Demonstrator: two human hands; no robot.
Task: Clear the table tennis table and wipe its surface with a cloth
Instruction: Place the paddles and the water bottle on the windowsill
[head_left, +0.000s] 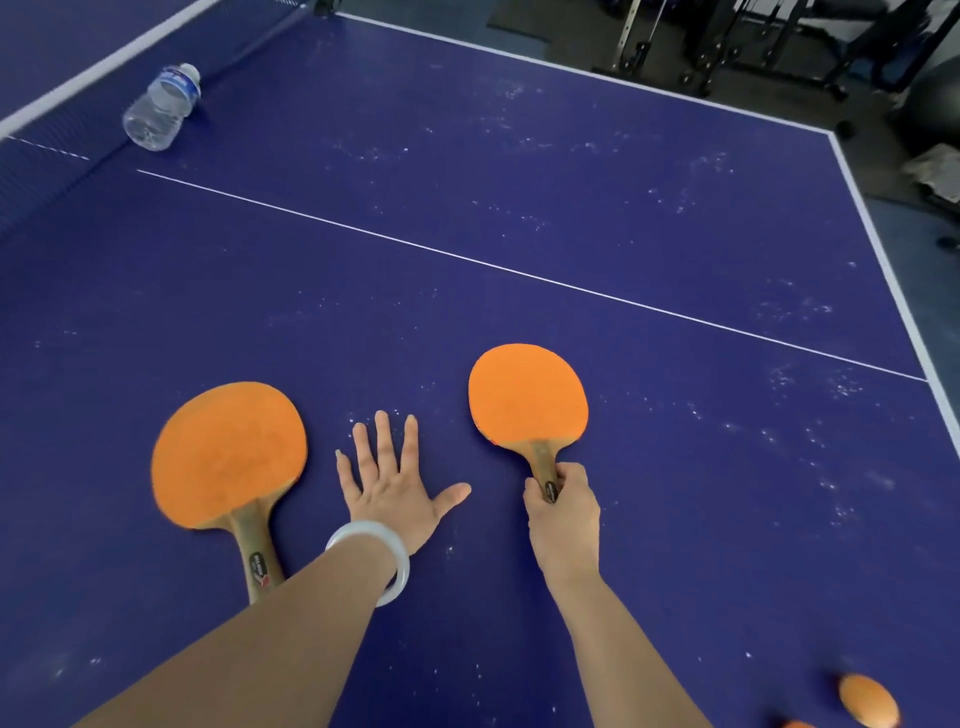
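Observation:
Two orange paddles are on the blue table tennis table, whose surface is speckled with white dust. My right hand grips the wooden handle of the right paddle. My left hand, with a white bangle on the wrist, is spread flat with straight fingers between the paddles. The left paddle lies flat to the left of that hand; my forearm covers the end of its handle. A clear plastic water bottle lies on its side by the net at the far left.
Orange balls sit at the bottom right near the table's edge. The net runs along the far left. Beyond the table's far and right edges stand gym equipment and a dark exercise ball.

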